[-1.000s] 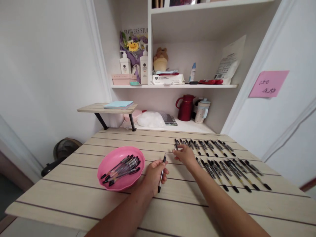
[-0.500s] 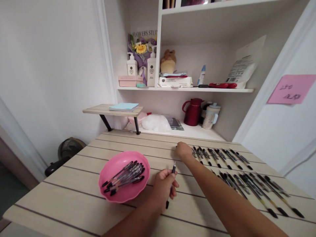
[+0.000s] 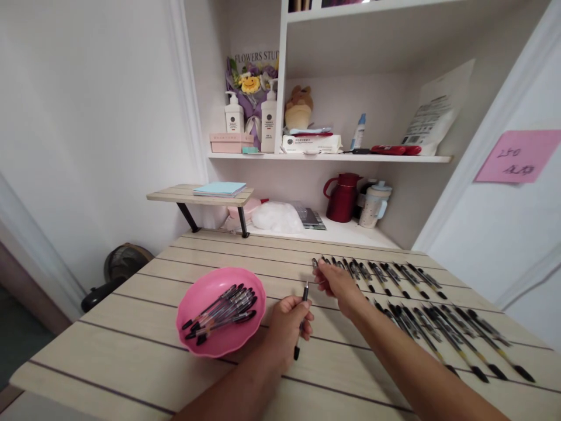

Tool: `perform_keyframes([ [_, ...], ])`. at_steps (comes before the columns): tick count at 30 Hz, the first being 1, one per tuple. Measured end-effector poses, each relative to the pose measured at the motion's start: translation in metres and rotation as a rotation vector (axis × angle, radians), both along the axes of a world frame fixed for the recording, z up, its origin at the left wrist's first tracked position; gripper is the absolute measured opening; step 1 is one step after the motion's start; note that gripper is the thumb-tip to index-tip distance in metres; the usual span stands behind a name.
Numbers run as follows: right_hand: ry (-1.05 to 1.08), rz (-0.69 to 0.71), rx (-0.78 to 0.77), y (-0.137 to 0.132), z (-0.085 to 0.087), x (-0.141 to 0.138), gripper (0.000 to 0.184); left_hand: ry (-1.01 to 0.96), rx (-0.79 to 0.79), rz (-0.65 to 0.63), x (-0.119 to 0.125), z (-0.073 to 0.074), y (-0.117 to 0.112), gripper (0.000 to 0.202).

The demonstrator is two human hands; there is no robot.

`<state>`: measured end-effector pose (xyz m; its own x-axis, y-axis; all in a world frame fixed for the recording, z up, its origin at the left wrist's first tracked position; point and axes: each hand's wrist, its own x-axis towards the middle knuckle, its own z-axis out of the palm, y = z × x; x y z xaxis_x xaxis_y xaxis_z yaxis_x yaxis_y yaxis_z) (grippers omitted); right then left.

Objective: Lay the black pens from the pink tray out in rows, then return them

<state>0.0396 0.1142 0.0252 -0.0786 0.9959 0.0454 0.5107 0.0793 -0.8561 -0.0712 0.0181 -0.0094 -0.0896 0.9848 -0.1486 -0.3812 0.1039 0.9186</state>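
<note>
My left hand (image 3: 291,321) is closed around a pen (image 3: 305,292), held almost upright with its bare metal tip pointing up and its black end below the fist. To its upper right, my right hand (image 3: 335,280) hovers over the left end of the far row, its fingers loosely curled and apart. A small clear-and-black piece (image 3: 314,263) lies on the table right beside those fingertips; whether they touch it is hard to tell. Left of my left hand stands a pink bowl (image 3: 188,342) with several capped-looking pens (image 3: 228,310) in it.
On the table's right side, pens and black parts lie side by side in a far row (image 3: 390,278) and a near row (image 3: 456,339). A small raised stand (image 3: 175,196) holds blue paper (image 3: 220,189). A red jug (image 3: 343,199) and a cup (image 3: 374,204) stand behind.
My right hand has drawn back slightly down and to the right, uncovering small black pieces at the left end of the far row. My left hand still holds the pen, barely moved.
</note>
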Motion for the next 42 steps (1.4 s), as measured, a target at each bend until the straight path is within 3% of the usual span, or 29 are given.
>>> perform_keyframes([
  [4, 0.529, 0.112, -0.083, -0.047, -0.011, -0.004, 0.037, 0.102, 0.05, 0.066, 0.01, 0.006, 0.004, 0.019],
  [8, 0.773, 0.02, -0.067, -0.052, -0.011, -0.008, 0.032, 0.241, 0.061, 0.144, 0.016, 0.013, 0.012, 0.016],
  [12, 0.829, -0.059, -0.047, -0.043, -0.009, -0.008, 0.029, 0.279, 0.115, 0.141, 0.012, 0.018, 0.019, 0.015],
  [16, 0.874, -0.053, -0.069, -0.043, -0.011, -0.007, 0.03, 0.175, 0.093, -0.049, 0.011, 0.016, 0.02, 0.017],
  [20, 0.873, 0.051, -0.161, -0.044, -0.014, -0.005, 0.036, 0.109, 0.063, -0.154, 0.011, 0.008, 0.018, 0.029],
  [25, 0.887, 0.118, -0.161, -0.038, -0.016, -0.003, 0.032, 0.056, 0.02, -0.205, 0.006, 0.004, 0.016, 0.029],
  [31, 0.976, 0.225, -0.342, -0.038, -0.018, -0.004, 0.034, -0.064, -0.007, -0.266, 0.006, 0.004, 0.015, 0.028],
  [35, 0.987, 0.217, -0.274, -0.037, -0.019, -0.004, 0.03, -0.114, -0.032, -0.3, 0.004, 0.003, 0.016, 0.027],
  [38, 1.092, 0.224, -0.327, -0.037, -0.017, -0.001, 0.03, -0.167, -0.064, -0.362, 0.003, 0.004, 0.016, 0.027],
  [42, 1.05, 0.237, -0.326, -0.035, -0.02, 0.004, 0.029, -0.16, -0.027, -0.326, 0.003, 0.004, 0.017, 0.026],
])
